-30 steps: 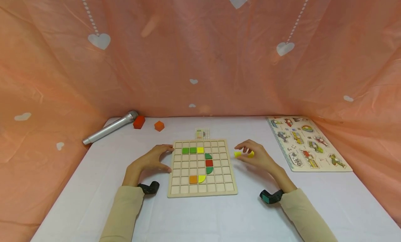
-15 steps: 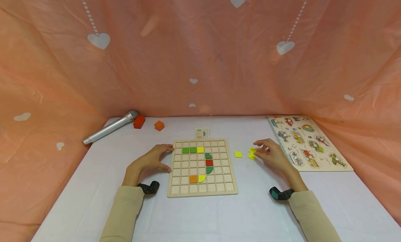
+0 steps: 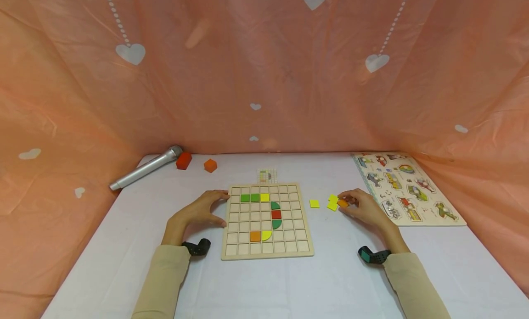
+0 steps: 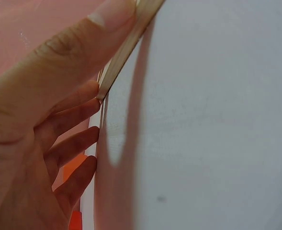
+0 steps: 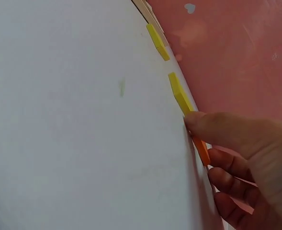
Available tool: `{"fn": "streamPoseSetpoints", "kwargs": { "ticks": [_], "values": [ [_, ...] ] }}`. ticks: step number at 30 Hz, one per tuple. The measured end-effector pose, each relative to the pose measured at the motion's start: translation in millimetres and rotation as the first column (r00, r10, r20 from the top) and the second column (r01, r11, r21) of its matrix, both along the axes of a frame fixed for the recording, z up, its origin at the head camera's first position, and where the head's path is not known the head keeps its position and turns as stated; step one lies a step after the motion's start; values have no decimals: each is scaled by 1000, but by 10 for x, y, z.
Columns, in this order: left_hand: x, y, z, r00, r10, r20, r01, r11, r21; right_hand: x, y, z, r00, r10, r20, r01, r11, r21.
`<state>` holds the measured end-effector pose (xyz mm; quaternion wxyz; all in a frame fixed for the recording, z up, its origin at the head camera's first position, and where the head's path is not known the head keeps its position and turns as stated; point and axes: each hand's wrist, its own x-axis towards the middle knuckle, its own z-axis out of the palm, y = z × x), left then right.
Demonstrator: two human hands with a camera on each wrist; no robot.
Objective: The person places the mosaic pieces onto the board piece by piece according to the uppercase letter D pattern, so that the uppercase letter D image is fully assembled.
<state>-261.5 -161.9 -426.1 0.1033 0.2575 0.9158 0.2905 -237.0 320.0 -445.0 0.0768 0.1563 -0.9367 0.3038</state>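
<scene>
A wooden grid board point(image 3: 244, 216) lies mid-table, bearing green squares point(image 3: 245, 198), yellow and orange squares, a red square point(image 3: 276, 214), green quarter circles point(image 3: 276, 224) and a yellow quarter circle point(image 3: 266, 235). My left hand point(image 3: 203, 209) rests at the board's left edge, thumb and fingertips spread along it; its thumb point(image 4: 73, 52) touches the rim in the left wrist view. To the right of the board, my right hand point(image 3: 362, 208) pinches an orange tile point(image 5: 201, 149) between thumb and fingers. Overlapping yellow tiles point(image 3: 332, 202) lie just left of it, and a single yellow square point(image 3: 314, 204) nearer the board.
A small pattern card point(image 3: 267, 176) lies behind the board. At the back left are a silver microphone point(image 3: 146, 168), a red block point(image 3: 183, 161) and an orange block point(image 3: 210, 165). A picture puzzle board point(image 3: 407, 190) lies at the right. A pink curtain point(image 3: 264, 80) hangs behind.
My right hand has moved right from over the yellow tiles, uncovering them, and an orange tile now shows in its fingers. My left hand and the grid board stay put.
</scene>
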Motion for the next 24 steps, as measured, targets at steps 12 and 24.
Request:
{"fn": "streamPoseSetpoints", "kwargs": {
  "ticks": [12, 24],
  "values": [
    [-17, 10, -1, 1000, 16, 12, -16, 1000, -2, 0, 4, 19, 999, -50, -16, 50, 999, 15],
    [-19, 9, -20, 1000, 29, 11, -28, 999, -20, 5, -198, 123, 995, -99, 1, 98, 994, -55]
  ]
}}
